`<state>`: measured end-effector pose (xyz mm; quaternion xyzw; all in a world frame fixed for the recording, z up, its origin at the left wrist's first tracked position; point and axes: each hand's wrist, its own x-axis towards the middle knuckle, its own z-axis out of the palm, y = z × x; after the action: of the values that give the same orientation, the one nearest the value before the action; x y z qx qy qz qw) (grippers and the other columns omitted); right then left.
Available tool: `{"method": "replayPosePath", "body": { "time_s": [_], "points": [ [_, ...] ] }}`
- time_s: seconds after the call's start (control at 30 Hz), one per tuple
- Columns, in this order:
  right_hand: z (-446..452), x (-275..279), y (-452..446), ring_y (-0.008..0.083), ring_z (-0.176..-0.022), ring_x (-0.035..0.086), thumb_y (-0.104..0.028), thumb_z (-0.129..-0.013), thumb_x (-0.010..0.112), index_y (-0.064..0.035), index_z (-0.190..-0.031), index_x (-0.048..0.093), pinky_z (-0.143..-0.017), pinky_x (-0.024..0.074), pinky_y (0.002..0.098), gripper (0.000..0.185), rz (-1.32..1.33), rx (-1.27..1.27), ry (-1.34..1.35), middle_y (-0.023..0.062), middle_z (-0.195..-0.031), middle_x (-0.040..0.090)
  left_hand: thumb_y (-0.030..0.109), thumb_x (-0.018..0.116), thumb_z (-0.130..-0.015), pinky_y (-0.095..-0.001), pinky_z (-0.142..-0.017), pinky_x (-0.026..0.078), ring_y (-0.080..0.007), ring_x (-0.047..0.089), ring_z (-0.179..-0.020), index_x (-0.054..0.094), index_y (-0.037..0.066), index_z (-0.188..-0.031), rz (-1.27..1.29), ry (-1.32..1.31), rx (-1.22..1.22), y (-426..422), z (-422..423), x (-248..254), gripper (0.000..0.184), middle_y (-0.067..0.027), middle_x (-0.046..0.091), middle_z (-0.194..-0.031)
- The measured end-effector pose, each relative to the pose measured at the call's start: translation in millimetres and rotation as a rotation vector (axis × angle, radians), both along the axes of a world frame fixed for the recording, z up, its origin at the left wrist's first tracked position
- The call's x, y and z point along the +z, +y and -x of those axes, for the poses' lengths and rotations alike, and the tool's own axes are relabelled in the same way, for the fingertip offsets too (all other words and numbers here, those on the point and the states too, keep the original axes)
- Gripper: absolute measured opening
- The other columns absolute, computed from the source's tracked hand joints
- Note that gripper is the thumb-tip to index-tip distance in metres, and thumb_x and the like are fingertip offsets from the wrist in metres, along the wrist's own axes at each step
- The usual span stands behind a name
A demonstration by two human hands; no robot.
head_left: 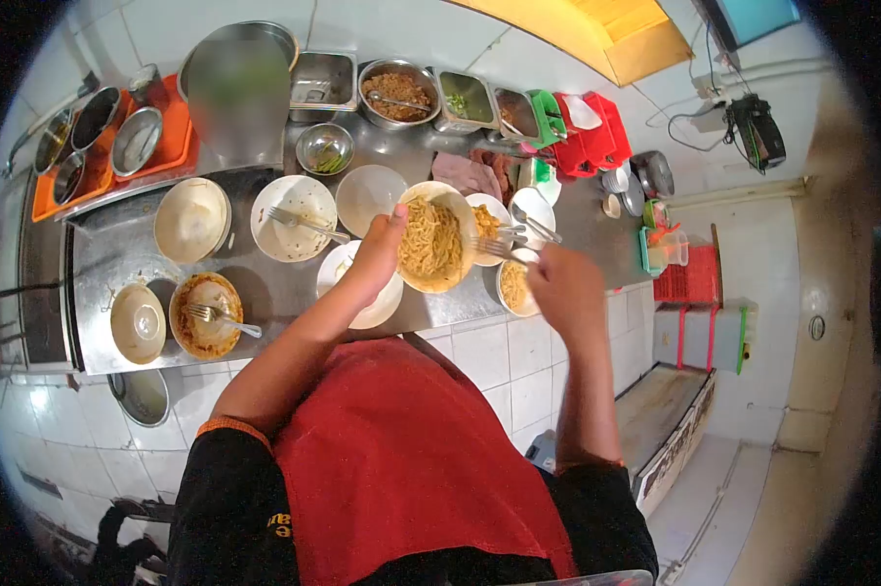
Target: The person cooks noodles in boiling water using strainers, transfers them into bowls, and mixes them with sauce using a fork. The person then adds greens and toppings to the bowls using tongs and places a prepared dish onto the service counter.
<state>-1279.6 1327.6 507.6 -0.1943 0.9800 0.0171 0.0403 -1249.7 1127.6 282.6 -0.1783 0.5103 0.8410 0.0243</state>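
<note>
My left hand (380, 252) grips the near left rim of a pale bowl (468, 223), thumb over the edge. Brown-coated noodles (429, 234) fill this bowl, which is tilted toward me. In my closed right hand (563, 288) is a fork (499, 248), its tines pointing left near the bowl's right rim. Below the fork, a smaller bowl (506, 301) has pale noodles in it. Just behind stands a small bowl (478, 198) of yellowish-brown food. Partly under my left forearm is a white bowl (374, 311) on the counter's front edge.
Used bowls stand to the left, including a sauce-stained bowl (188, 337) with a fork and a white bowl (274, 195) with another. Along the back are a metal bowl of brown topping (398, 90), metal containers and a large blurred pot. Red baskets (596, 146) stand at the right.
</note>
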Motion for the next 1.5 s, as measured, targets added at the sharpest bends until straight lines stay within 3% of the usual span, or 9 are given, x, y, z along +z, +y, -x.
{"method": "replayPosePath", "body": {
  "time_s": [0.1, 0.2, 0.33, 0.43, 0.5, 1.03, 1.13, 1.3, 1.5],
  "points": [
    [18, -80, -1, 0.0313, -0.061, 0.061, -0.022, -0.085, 0.067, 0.0, -0.074, 0.061, -0.056, 0.0455, 0.0419, 0.026, 0.528, 0.05, -0.395, 0.0151, -0.068, 0.064, 0.067, 0.034, -0.098, -0.0317, -0.086, 0.046, -0.0171, 0.057, -0.095, 0.053, -0.003, -0.113, -0.064, 0.02, -0.084, 14, -5, 11, 0.073, -0.0101, 0.06, -0.102],
    [13, -72, 15, 0.027, -0.058, 0.058, -0.02, -0.083, 0.07, 0.0011, -0.074, 0.059, -0.055, 0.0431, 0.0395, 0.025, 0.621, 0.04, -0.284, 0.0135, -0.065, 0.062, 0.066, 0.036, -0.098, -0.0318, -0.088, 0.049, -0.0182, 0.061, -0.102, 0.054, -0.001, -0.12, -0.242, -0.016, -0.072, -1, -16, 40, 0.073, -0.0105, 0.062, -0.108],
    [-30, 5, -1, 0.0333, -0.063, 0.062, -0.02, -0.085, 0.068, -0.0013, -0.076, 0.06, -0.056, 0.0447, 0.0419, 0.022, 0.324, -0.15, -0.046, 0.0156, -0.068, 0.063, 0.066, 0.037, -0.098, -0.034, -0.092, 0.051, -0.0207, 0.062, -0.11, 0.052, 0.001, -0.124, -0.255, -0.082, -0.033, -22, -19, 12, 0.072, -0.0111, 0.061, -0.116],
    [-20, -43, 8, 0.0365, -0.068, 0.064, -0.023, -0.085, 0.066, -0.0022, -0.078, 0.06, -0.058, 0.0464, 0.0448, 0.022, 0.148, 0.02, 0.127, 0.0178, -0.071, 0.064, 0.066, 0.037, -0.098, -0.0341, -0.093, 0.05, -0.0211, 0.061, -0.108, 0.049, -0.001, -0.125, -0.199, -0.061, -0.101, -12, -14, 5, 0.074, -0.011, 0.058, -0.12],
    [-22, -62, -14, 0.0374, -0.07, 0.063, -0.025, -0.084, 0.065, -0.0017, -0.078, 0.059, -0.061, 0.047, 0.0461, 0.025, 0.38, -0.041, -0.228, 0.0201, -0.072, 0.063, 0.066, 0.037, -0.098, -0.0344, -0.094, 0.049, -0.0198, 0.061, -0.105, 0.05, -0.002, -0.123, -0.142, 0.025, -0.12, 13, -11, 3, 0.074, -0.0107, 0.058, -0.117],
    [-49, -6, 24, 0.0372, -0.068, 0.063, -0.022, -0.084, 0.067, -0.0026, -0.075, 0.06, -0.059, 0.0473, 0.046, 0.022, 0.268, -0.196, 0.013, 0.0187, -0.072, 0.065, 0.057, 0.028, -0.103, -0.0362, -0.11, 0.038, -0.0214, 0.05, -0.13, 0.039, 0.0, -0.143, -0.295, 0.033, -0.222, 13, -24, 16, 0.071, -0.0156, 0.05, -0.142],
    [-31, -64, 39, 0.0329, -0.062, 0.062, -0.02, -0.084, 0.067, -0.002, -0.075, 0.061, -0.057, 0.0465, 0.0419, 0.02, 0.355, -0.101, -0.096, 0.0176, -0.07, 0.064, 0.061, 0.031, -0.102, -0.0326, -0.098, 0.044, -0.0182, 0.058, -0.114, 0.05, -0.004, -0.132, 0.089, 0.059, -0.17, 51, -14, 5, 0.075, -0.0134, 0.059, -0.127],
    [14, -108, 87, 0.008, -0.056, 0.049, -0.017, -0.086, 0.07, -0.0009, -0.073, 0.06, -0.052, 0.0399, 0.0285, 0.023, 0.876, -0.157, -0.485, 0.0004, -0.062, 0.057, 0.063, 0.031, -0.101, -0.035, -0.104, 0.04, -0.0222, 0.051, -0.122, 0.043, -0.002, -0.139, -0.074, 0.09, -0.159, 72, -4, 29, 0.076, -0.0155, 0.055, -0.132],
    [59, -72, 143, 0.0019, -0.058, 0.044, -0.015, -0.088, 0.07, -0.0012, -0.072, 0.057, -0.051, 0.0366, 0.0236, 0.025, 0.971, -0.117, -0.442, -0.0043, -0.061, 0.053, 0.059, 0.029, -0.103, -0.0356, -0.113, 0.031, -0.0231, 0.039, -0.137, 0.028, 0.003, -0.15, 0.019, 0.129, 0.004, 116, 37, 18, 0.074, -0.0135, 0.04, -0.149]
  ]
}}
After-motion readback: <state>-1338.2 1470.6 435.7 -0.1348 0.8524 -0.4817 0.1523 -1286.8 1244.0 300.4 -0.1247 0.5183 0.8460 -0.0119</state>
